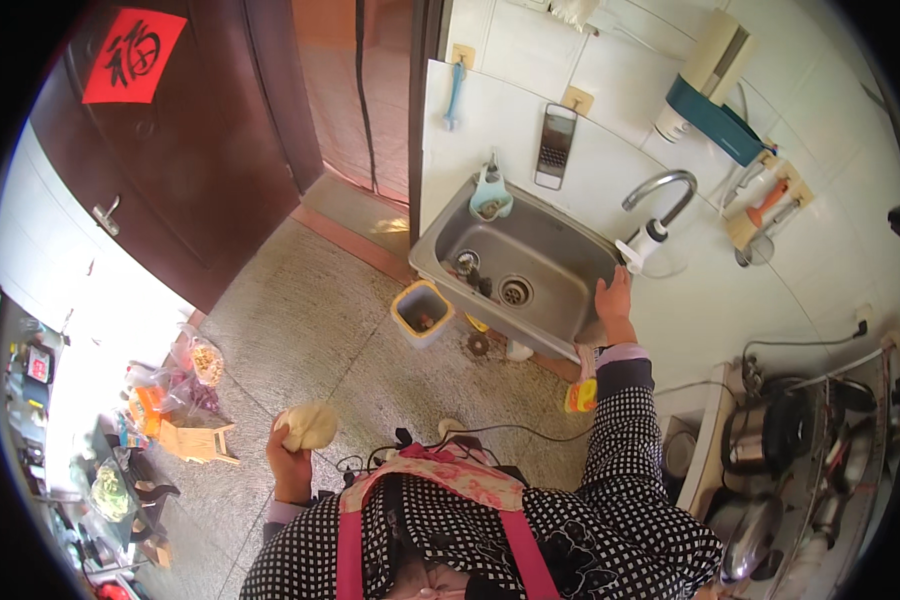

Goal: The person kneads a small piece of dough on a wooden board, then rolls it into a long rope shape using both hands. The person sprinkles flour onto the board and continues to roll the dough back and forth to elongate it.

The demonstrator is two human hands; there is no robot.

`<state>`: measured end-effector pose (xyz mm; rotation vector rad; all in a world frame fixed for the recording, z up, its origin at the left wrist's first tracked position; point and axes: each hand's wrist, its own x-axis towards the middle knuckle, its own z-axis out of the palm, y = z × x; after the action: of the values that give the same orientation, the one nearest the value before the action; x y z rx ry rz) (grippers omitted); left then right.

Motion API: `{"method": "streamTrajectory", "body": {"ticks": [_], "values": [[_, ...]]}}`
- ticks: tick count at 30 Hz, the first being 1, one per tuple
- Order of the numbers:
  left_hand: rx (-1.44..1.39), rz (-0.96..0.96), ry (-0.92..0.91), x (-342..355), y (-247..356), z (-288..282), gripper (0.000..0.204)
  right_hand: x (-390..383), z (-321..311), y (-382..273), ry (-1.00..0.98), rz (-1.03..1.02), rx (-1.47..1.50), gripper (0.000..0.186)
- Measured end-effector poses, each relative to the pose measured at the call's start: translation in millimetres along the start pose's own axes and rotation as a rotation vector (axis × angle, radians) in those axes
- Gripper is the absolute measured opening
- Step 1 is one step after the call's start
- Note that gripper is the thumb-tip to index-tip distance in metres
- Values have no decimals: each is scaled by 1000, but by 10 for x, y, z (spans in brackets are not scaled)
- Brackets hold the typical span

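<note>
My left hand [288,462] is closed around a pale cream, rounded lump [312,426] that looks like dough, held out over the floor. My right hand [615,303] reaches to the near right corner of the steel sink [560,235], fingers stretched out and nothing in the palm. Its fingertips are at the white lever of the faucet [650,235]; whether they touch it I cannot tell. No water stream shows under the curved spout. In the basin sit a drain strainer [514,291] and dark scraps [470,270] on the left.
A small bin [422,312] stands on the floor before the sink. A grater [556,147] and utensils [760,215] hang on the tiled wall. Pots [760,435] fill a rack at right. A wooden stool [198,441] and bags [185,380] are at left, near a brown door [160,190].
</note>
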<state>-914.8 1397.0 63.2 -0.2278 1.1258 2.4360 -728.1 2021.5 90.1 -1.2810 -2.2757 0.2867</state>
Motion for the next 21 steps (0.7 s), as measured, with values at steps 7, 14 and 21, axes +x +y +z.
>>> {"method": "streamTrajectory", "body": {"ticks": [7,14,21], "values": [[180,278,158,-222,-279,133,40,816,430,114,-53,52,-279,61],[-40,203,251,-448,-316,535,39,786,1031,459,-268,15,-304,56],[-39,287,389,-647,-336,516,41,901,1741,614,-163,223,1437,22]]}}
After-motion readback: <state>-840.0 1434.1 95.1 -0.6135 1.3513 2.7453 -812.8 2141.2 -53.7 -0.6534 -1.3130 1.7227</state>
